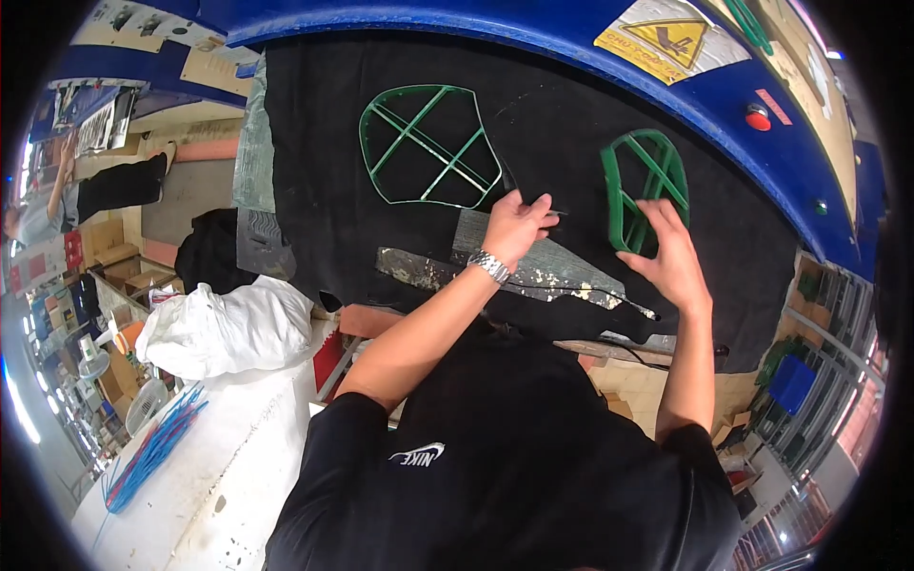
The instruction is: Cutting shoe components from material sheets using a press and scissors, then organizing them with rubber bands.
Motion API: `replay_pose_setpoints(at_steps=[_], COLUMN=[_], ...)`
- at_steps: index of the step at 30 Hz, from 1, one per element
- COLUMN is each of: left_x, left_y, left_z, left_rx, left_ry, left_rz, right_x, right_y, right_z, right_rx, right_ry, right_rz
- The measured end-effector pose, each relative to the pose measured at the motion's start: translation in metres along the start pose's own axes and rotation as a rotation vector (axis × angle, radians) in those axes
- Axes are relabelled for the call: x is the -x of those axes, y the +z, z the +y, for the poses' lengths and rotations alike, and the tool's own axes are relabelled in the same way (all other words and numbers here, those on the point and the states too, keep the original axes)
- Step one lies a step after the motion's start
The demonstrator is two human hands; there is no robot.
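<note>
My right hand [670,257] grips the near end of a green cutting die [611,195], a metal frame with crossed bars. That die stands tilted on the black sheet material [571,114], thumb at its near edge and fingers over its side. A second, larger green cutting die [415,127] lies flat on the sheet at the left. Just below its right corner, my left hand [519,228] is closed, fingers curled on what looks like a raised edge of the black sheet. A worn grey-green board [562,269] shows through a gap in the sheet beside my left wrist.
A blue machine beam [533,52] with a warning label spans the far side; a red button [758,118] sits on its right. At left are a white bag [228,328] and blue strips [157,447] on a white table [205,485]. Another person [105,186] is at far left.
</note>
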State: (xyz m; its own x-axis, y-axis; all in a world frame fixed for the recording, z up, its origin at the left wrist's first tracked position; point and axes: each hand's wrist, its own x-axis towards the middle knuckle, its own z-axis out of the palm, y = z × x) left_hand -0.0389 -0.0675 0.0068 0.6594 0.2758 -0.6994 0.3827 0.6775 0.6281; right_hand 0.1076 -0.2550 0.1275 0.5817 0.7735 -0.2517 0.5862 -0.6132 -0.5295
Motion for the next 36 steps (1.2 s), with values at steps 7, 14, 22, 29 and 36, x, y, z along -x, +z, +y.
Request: replay_pose_setpoints(at_steps=[7, 14, 22, 29, 36], left_x=[0.031, 0.072, 0.074, 0.053, 0.041], left_y=[-0.007, -0.078, -0.114, -0.099, -0.084], left_z=[-0.011, -0.047, -0.015, -0.001, 0.016], left_rx=[0.125, -0.289, 0.186, 0.595, 0.592], left_ry=[-0.066, -0.365, 0.148, 0.146, 0.204], left_rz=[-0.247, -0.197, 0.131, 0.139, 0.225], right_x=[0.047, -0.05, -0.136, -0.17, -0.193], right_y=[0.033, 0.056, 0.131, 0.052, 0.039], right_z=[0.055, -0.035, -0.114, -0.159, -0.161], right_rx=[0.248, 0.13, 0.489, 0.141, 0.053], right_ry=[0.18, -0.331, -0.626, -0.838, -0.732], right_rz=[0.152, 0.173, -0.145, -0.29, -0.298])
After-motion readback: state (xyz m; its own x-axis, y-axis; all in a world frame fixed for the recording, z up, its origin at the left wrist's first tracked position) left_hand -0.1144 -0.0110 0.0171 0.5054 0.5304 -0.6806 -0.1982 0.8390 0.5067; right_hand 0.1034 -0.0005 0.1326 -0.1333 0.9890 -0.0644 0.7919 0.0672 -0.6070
